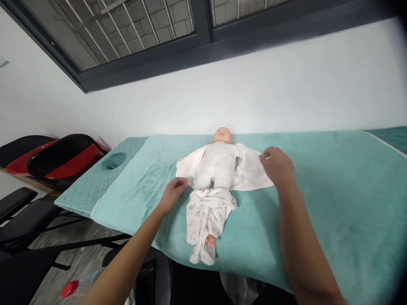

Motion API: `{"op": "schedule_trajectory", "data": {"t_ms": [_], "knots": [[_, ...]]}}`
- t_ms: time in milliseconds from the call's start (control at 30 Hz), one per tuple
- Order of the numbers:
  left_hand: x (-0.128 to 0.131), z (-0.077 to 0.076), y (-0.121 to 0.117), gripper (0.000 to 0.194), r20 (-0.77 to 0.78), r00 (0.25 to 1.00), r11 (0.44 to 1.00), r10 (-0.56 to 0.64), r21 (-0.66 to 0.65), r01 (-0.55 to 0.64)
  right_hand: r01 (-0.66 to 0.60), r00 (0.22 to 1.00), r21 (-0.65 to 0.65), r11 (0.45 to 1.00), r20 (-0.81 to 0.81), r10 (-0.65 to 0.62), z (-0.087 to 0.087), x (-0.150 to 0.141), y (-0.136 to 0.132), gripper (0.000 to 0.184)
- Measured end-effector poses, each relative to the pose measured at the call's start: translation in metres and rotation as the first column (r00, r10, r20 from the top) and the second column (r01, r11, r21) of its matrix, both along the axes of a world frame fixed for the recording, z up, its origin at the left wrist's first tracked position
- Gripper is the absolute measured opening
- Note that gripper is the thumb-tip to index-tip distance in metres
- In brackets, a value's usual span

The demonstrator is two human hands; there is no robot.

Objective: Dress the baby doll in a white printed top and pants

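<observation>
A baby doll (219, 161) lies on its back on a teal-covered table (318, 203), head towards the wall. It wears printed white trousers (206, 212), and one bare foot shows. A white wrap cloth (251, 171) lies under its torso, one flap folded over the chest and the other spread out to the right. My left hand (173, 192) pinches the cloth's lower left corner beside the doll's hip. My right hand (276, 165) hovers with fingers bent at the right flap's upper edge; I cannot tell whether it grips the flap.
The table runs along a white wall under a dark-framed window (203, 38). Its left end has a face hole (113, 161). Black and red chairs (60, 156) stand to the left. A red bottle cap (69, 289) shows on the floor below.
</observation>
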State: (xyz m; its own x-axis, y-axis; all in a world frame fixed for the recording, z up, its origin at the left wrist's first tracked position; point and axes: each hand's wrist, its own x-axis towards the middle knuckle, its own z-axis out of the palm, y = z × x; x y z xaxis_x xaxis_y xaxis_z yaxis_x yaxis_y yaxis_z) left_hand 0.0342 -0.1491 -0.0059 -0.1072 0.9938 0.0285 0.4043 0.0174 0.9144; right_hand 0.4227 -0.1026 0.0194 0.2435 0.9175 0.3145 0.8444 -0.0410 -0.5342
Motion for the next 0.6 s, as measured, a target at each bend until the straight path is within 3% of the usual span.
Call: {"op": "schedule_trajectory", "data": {"t_ms": [33, 67, 133, 200, 233, 333, 500, 600], "knots": [[0.004, 0.003, -0.006, 0.017, 0.039, 0.988, 0.986, -0.149, -0.069, 0.152, -0.175, 0.982, 0.035, 0.984, -0.061, 0.177, 0.003, -0.018, -0.003, 0.015], [0.007, 0.007, -0.012, 0.019, 0.086, 0.963, 0.957, -0.256, -0.121, 0.265, -0.389, 0.913, 0.031, 0.921, -0.117, 0.390, 0.006, -0.038, -0.007, 0.016], [0.011, 0.014, -0.019, 0.020, 0.125, 0.918, 0.907, -0.375, -0.155, 0.392, -0.723, 0.681, 0.028, 0.690, -0.137, 0.719, 0.009, -0.075, -0.017, 0.019], [0.011, 0.018, -0.021, 0.017, 0.086, 0.885, 0.870, -0.457, -0.163, 0.465, -0.853, 0.519, 0.013, 0.521, -0.077, 0.851, 0.009, -0.102, -0.026, 0.025], [0.011, 0.020, -0.021, 0.016, 0.056, 0.869, 0.853, -0.492, -0.167, 0.494, -0.879, 0.476, -0.006, 0.476, -0.038, 0.879, 0.009, -0.111, -0.030, 0.027], [0.008, 0.020, -0.020, 0.014, 0.008, 0.857, 0.846, -0.515, -0.158, 0.510, -0.900, 0.427, -0.076, 0.428, 0.028, 0.904, 0.007, -0.120, -0.037, 0.029], [0.007, 0.021, -0.021, 0.025, 0.107, 0.863, 0.842, -0.494, -0.191, 0.505, -0.930, 0.353, -0.156, 0.333, -0.122, 0.928, 0.009, -0.112, -0.039, 0.021], [0.008, 0.025, -0.020, 0.018, 0.030, 0.835, 0.824, -0.550, -0.146, 0.548, -0.924, 0.358, -0.192, 0.329, -0.137, 0.924, 0.011, -0.108, -0.039, 0.025]]}}
